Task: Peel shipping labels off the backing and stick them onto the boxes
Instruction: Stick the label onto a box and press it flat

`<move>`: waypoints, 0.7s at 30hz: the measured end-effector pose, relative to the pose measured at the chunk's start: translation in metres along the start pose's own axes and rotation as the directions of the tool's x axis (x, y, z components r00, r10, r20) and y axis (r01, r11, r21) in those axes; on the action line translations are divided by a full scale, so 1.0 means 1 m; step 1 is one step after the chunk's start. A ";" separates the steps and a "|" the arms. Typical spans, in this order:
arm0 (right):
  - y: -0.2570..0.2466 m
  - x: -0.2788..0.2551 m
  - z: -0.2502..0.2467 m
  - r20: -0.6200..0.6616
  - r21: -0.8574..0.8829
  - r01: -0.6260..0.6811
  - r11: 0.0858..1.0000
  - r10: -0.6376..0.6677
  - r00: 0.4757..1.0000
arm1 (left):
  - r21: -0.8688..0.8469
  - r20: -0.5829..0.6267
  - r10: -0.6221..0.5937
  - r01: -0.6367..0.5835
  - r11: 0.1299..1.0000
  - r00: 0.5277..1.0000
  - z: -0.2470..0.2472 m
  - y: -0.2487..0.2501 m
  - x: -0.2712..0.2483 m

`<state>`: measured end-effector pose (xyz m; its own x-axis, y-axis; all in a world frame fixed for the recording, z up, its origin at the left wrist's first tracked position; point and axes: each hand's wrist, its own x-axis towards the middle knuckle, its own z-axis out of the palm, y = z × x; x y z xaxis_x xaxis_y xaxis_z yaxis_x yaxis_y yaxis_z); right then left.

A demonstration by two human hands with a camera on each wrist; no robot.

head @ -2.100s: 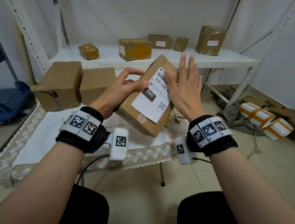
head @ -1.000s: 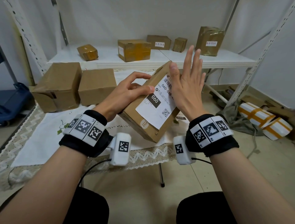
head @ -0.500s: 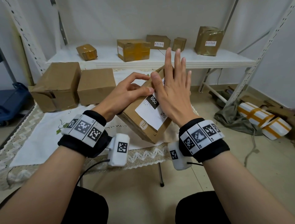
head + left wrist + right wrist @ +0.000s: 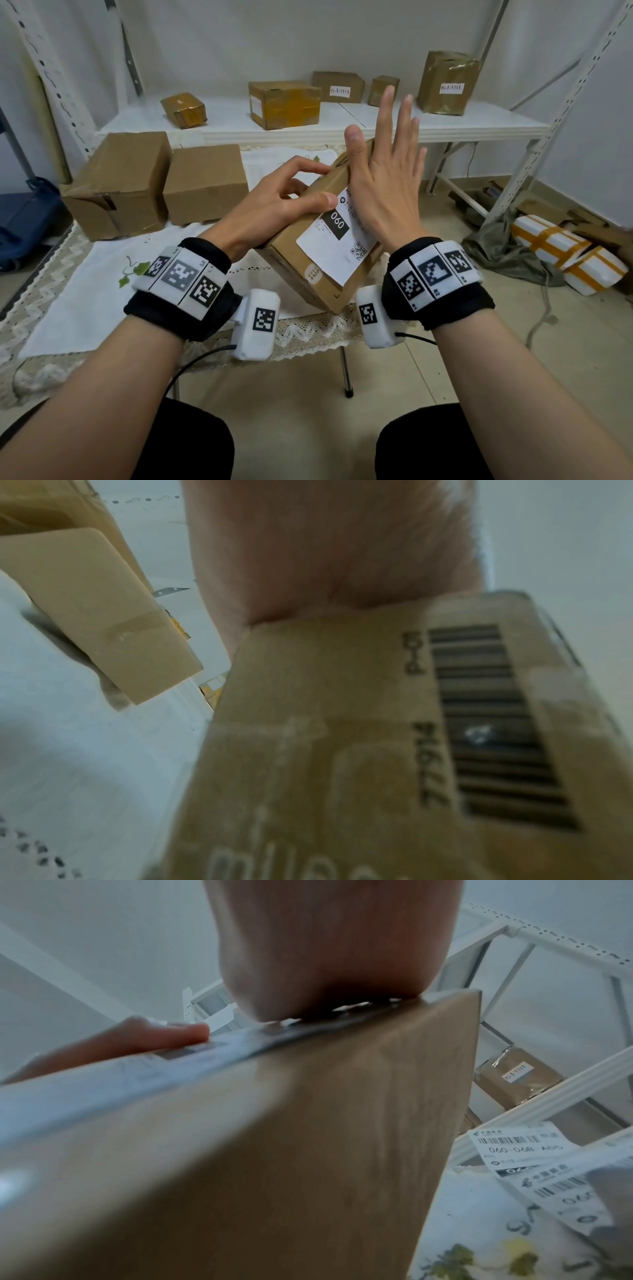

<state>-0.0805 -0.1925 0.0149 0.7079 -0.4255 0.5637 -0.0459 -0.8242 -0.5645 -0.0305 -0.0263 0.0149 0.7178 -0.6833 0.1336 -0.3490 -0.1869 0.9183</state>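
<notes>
A brown cardboard box [image 4: 301,267] is held tilted above the table's front edge, with a white shipping label [image 4: 337,246] marked 060 stuck on its upper face. My left hand [image 4: 274,202] grips the box's left side, thumb lying on the label's edge. My right hand [image 4: 383,178] is flat, fingers straight and spread, its palm pressing the label's upper right part and hiding it. In the right wrist view the palm heel [image 4: 325,988] meets the label [image 4: 103,1074] on the box [image 4: 274,1150]. Two loose labels [image 4: 520,1148] lie on the tablecloth below.
Two larger plain boxes [image 4: 116,185] [image 4: 205,181] stand on the white tablecloth [image 4: 85,291] at the left. A white shelf [image 4: 342,123] behind carries several taped boxes, some labelled. White-and-orange parcels [image 4: 561,250] lie on the floor at the right.
My right hand has been sliding over the label: leftward across it half a second ago, now back to the right and up. The left hand keeps its grip on the box.
</notes>
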 end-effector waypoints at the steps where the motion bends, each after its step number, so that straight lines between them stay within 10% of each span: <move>1: 0.000 0.001 0.001 0.007 0.035 -0.023 0.999 0.023 1.000 | 0.008 -0.004 -0.004 0.004 1.000 1.000 0.000 0.000 0.000; 21: -0.004 -0.004 -0.002 0.024 0.015 0.013 1.000 -0.013 1.000 | 0.051 0.002 0.037 -0.037 0.998 0.999 0.002 -0.001 -0.003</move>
<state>-0.0844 -0.1881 0.0167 0.7251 -0.4056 0.5566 -0.0260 -0.8237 -0.5664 -0.0333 -0.0258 0.0131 0.7036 -0.6908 0.1665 -0.4050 -0.1973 0.8928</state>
